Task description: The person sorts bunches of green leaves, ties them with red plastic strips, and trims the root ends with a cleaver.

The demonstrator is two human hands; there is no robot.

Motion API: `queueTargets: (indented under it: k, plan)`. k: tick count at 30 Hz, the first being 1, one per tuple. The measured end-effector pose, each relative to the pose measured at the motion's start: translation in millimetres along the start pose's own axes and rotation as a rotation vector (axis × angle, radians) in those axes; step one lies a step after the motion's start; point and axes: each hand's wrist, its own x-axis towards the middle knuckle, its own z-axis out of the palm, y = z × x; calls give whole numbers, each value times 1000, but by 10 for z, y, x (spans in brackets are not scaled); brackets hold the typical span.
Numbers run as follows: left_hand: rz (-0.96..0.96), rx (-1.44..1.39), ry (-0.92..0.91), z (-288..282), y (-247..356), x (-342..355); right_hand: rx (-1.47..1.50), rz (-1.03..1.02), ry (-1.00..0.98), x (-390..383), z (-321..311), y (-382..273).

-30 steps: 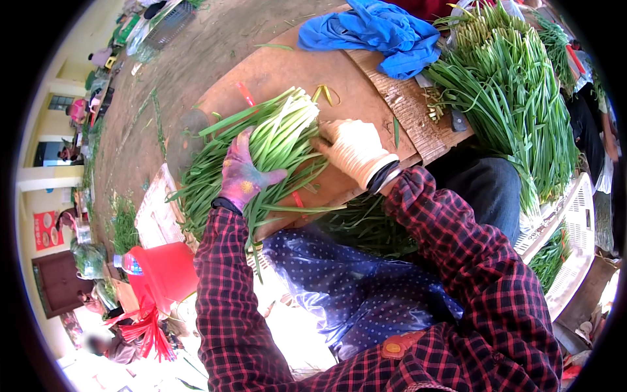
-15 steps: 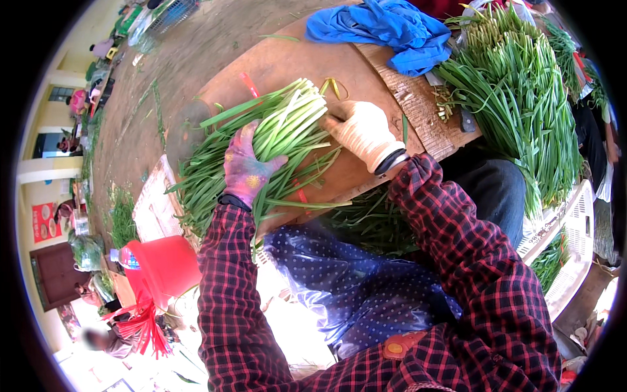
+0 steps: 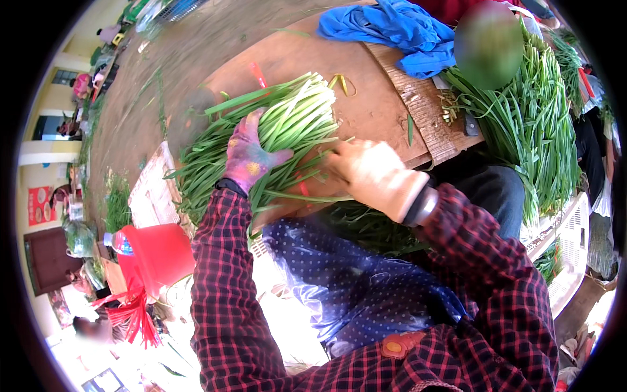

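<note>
- My right hand, blurred, has dropped from the stem ends toward the near side of the green bunch; its grip I cannot tell
- So only my left hand, clamped on that bunch over the tabletop, surely steadies it, I judge
- White crate holds greens; I can't see inside the red bucket

Plaid sleeves accompany a purple glove and a cream glove.

Bunch: long greens, slanting across brown board
Stems: pale, upper right
Leaves: darker, splayed lower left
</note>
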Motion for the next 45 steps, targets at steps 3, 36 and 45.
queueTargets:
  k: [3, 36, 45]
  plan:
    - [13, -21, -1, 137, 64, 69, -196, -144, -39, 189, 261, 214]
    - [93, 198, 31, 73, 146, -114, -351, 315, 393, -40, 57, 317]
    - [69, 161, -83, 16, 109, -19, -323, 149, -68, 108, 389, -85]
